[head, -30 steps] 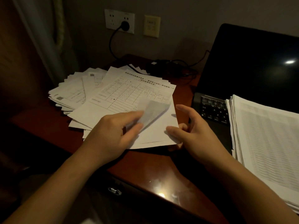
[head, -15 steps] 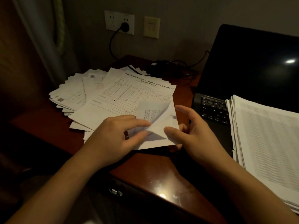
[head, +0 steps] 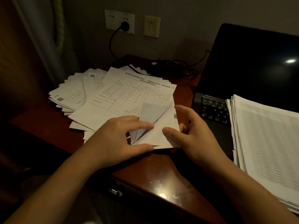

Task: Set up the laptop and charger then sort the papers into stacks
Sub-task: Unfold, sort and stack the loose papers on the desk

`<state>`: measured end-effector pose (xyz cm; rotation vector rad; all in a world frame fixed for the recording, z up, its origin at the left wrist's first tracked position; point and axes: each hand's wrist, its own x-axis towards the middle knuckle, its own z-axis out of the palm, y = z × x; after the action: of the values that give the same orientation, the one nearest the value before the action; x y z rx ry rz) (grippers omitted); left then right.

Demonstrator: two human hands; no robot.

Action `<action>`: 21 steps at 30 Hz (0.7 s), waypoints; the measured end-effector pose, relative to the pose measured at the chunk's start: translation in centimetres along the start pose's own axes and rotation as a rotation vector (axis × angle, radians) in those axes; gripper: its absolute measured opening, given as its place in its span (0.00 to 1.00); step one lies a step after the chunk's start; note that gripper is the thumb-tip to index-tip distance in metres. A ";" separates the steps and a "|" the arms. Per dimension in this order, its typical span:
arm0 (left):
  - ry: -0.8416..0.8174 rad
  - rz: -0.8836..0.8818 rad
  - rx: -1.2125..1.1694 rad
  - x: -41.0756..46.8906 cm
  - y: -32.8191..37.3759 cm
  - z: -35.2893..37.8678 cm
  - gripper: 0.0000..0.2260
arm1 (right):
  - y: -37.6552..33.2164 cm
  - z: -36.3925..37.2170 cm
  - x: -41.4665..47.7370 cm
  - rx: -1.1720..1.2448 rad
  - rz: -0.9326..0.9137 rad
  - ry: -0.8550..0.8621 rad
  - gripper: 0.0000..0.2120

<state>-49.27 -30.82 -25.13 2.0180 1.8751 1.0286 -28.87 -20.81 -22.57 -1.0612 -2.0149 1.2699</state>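
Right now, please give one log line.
left hand pinches top sheet | right hand holds pile | laptop open | charger plugged in

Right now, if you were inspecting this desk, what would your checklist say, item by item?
Surface: glossy reddish wooden desk, with light glinting near its front edge.
Job's things: open laptop, screen dark; printed stack lying over part of its keyboard; fanned papers at left; form pile beside them.
Clutter: nothing seen.
Hands: left hand pinches lifted corners of the form pile; right hand holds its right edge, thumb on top.
Cables: black cable runs from the plug in the wall socket to the charger brick; a lead continues toward the laptop.
Surroundings: curtain at left, second wall plate, drawer handle below.
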 end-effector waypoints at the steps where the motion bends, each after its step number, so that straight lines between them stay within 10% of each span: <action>1: 0.011 -0.003 -0.019 0.0 0.0 0.0 0.26 | 0.0 0.0 0.0 0.026 0.005 -0.003 0.33; 15: -0.004 -0.065 -0.087 -0.1 0.4 -0.1 0.15 | -0.3 -0.9 0.1 0.016 0.043 -0.060 0.30; 21: 0.024 -0.044 -0.049 -0.2 0.2 0.0 0.26 | 0.1 -0.4 0.2 -0.029 0.020 -0.004 0.28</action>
<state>-49.16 -31.07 -25.09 1.9378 1.8779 1.0807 -28.67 -20.40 -22.48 -1.0958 -2.0363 1.2567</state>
